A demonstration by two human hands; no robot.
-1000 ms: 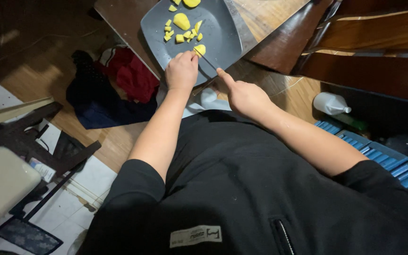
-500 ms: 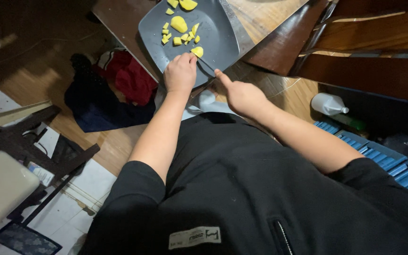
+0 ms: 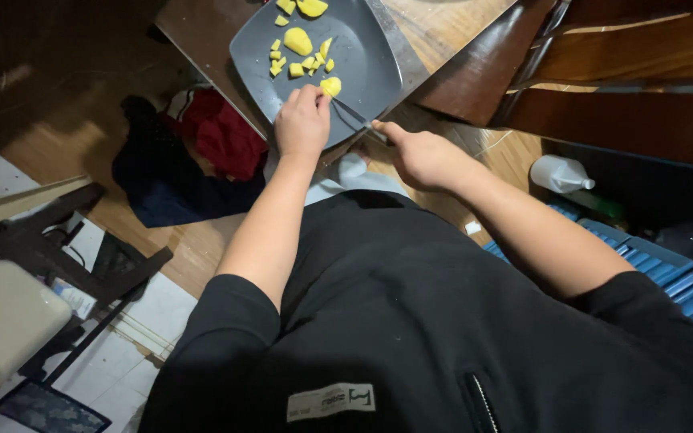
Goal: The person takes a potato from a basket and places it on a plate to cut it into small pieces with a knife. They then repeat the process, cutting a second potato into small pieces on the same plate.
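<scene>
Potato (image 3: 331, 86) looks firm, slick (wet cut face); left hand (image 3: 301, 122) pinches it, right hand (image 3: 420, 155) grips knife (image 3: 352, 113).

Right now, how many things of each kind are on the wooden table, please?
Grey plate: 1
Knife: 1
Yellow food pieces: about 11; the small ones crowd together, so the count is rough
Total: about 13

Home interior, wooden table (image 3: 443, 24), clothes pile (image 3: 194, 152) on floor
</scene>
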